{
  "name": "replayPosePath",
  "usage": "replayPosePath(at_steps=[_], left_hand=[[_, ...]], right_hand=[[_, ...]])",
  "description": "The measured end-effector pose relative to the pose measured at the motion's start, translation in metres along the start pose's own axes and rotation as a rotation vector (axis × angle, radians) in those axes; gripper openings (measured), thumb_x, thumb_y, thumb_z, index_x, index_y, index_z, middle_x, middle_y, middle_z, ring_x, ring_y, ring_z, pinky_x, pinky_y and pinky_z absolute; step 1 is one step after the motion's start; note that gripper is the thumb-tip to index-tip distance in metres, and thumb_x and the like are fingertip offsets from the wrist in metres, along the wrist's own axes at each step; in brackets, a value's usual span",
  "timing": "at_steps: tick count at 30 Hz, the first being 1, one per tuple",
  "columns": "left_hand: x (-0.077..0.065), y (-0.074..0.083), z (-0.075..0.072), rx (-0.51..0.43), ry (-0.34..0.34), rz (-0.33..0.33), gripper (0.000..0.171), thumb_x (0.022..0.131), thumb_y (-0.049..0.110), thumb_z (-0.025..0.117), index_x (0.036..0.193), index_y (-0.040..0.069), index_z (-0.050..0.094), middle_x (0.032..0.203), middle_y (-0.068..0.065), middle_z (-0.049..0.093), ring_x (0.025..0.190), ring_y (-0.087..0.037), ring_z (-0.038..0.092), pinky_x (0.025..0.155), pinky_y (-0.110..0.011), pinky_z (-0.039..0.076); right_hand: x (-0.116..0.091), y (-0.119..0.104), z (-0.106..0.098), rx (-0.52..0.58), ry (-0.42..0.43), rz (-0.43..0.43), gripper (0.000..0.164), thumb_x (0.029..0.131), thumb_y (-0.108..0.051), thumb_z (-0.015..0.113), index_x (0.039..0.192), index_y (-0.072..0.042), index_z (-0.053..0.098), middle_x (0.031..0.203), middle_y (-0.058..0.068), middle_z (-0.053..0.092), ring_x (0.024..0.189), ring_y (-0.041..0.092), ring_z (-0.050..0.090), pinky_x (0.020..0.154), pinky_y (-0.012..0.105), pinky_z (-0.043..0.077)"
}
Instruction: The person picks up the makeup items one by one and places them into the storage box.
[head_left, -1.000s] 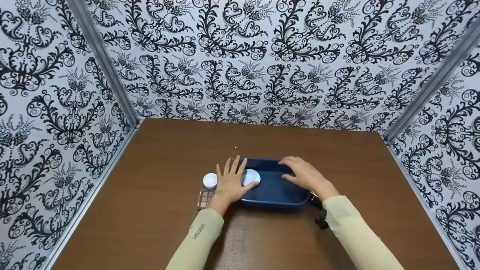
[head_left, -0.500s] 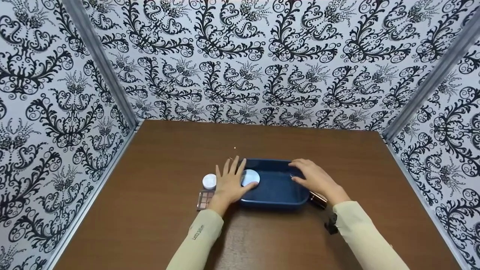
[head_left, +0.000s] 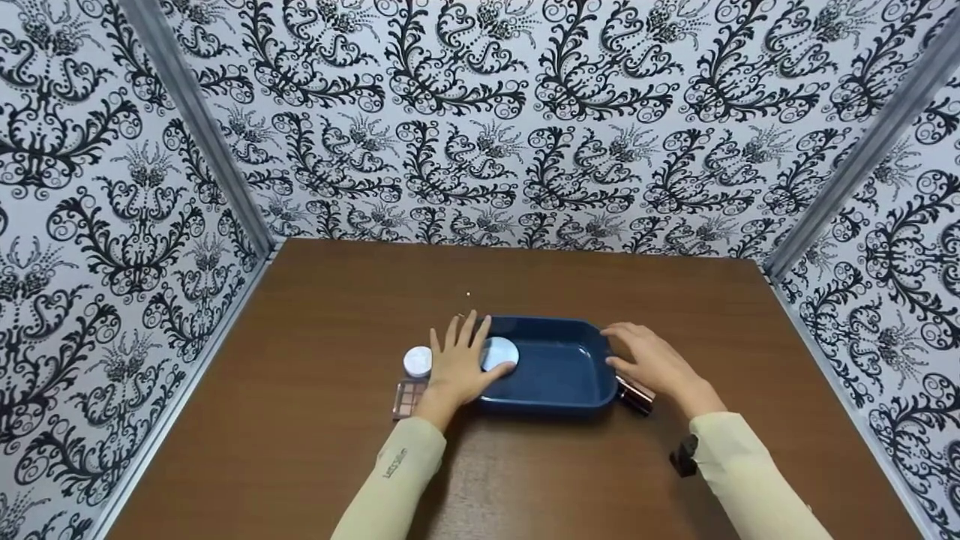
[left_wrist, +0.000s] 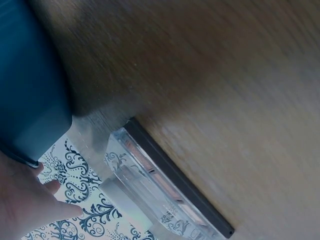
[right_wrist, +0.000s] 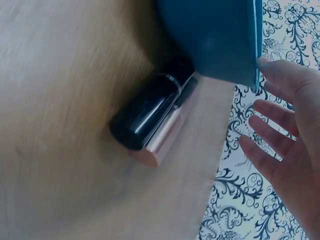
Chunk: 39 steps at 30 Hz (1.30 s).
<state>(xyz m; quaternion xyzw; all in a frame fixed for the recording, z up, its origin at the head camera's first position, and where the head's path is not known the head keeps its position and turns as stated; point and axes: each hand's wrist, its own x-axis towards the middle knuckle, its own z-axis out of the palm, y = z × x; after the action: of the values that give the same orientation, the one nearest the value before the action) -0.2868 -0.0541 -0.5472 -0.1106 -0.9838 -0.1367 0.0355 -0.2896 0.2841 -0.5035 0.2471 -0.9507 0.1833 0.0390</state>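
A blue rectangular tray [head_left: 562, 375] sits on the table with a round white disc [head_left: 501, 352] inside its left end. My left hand [head_left: 455, 369] lies over the tray's left rim, fingers spread and thumb pointing across the disc, partly hiding it. At the right rim, my right hand [head_left: 654, 361] has relaxed fingers, with a fingertip right at the edge in the right wrist view. Left of the left hand are a small round white container [head_left: 418, 361] and an eyeshadow palette [left_wrist: 160, 180] with a clear lid.
Beside the tray's right end lie a glossy black tube [right_wrist: 145, 115] and a rose-gold tube [right_wrist: 165, 137], side by side. Small shiny bits [head_left: 469, 295] show behind the left fingers. Patterned walls [head_left: 480, 150] enclose the brown table [head_left: 337, 300] on the back and sides.
My right hand has moved rightward from over the tray's inside to its right rim, uncovering the tubes. The left hand has stayed in place on the left side.
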Motion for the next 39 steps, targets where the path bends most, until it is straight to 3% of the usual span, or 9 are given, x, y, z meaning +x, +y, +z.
replayPosePath(at_steps=[8, 28, 39], left_hand=[[0.002, -0.001, 0.001, -0.011, -0.015, -0.006, 0.096, 0.084, 0.084, 0.041, 0.161, 0.03, 0.017, 0.169, -0.002, 0.014, 0.156, -0.032, 0.013, 0.121, -0.067, 0.007], [0.0, 0.0, 0.001, 0.002, -0.003, -0.006, 0.094, 0.085, 0.083, 0.04, 0.161, 0.032, 0.017, 0.169, -0.002, 0.016, 0.156, -0.032, 0.015, 0.12, -0.067, 0.01], [-0.001, 0.001, -0.002, 0.005, -0.009, -0.008, 0.095, 0.085, 0.082, 0.042, 0.161, 0.031, 0.018, 0.169, -0.002, 0.017, 0.156, -0.032, 0.015, 0.12, -0.066, 0.011]], right_hand=[[-0.011, 0.009, -0.001, 0.01, 0.013, 0.018, 0.045, 0.093, -0.02, 0.07, 0.133, -0.004, 0.06, 0.137, 0.018, 0.059, 0.129, 0.04, 0.053, 0.107, 0.057, 0.042], [-0.032, 0.024, 0.003, 0.031, -0.066, 0.117, 0.051, 0.095, -0.021, 0.067, 0.141, -0.003, 0.053, 0.142, 0.022, 0.055, 0.133, 0.044, 0.048, 0.109, 0.061, 0.039], [-0.043, 0.031, 0.01, 0.031, -0.045, 0.097, 0.05, 0.094, -0.019, 0.069, 0.138, -0.001, 0.056, 0.138, 0.021, 0.059, 0.13, 0.043, 0.052, 0.107, 0.06, 0.041]])
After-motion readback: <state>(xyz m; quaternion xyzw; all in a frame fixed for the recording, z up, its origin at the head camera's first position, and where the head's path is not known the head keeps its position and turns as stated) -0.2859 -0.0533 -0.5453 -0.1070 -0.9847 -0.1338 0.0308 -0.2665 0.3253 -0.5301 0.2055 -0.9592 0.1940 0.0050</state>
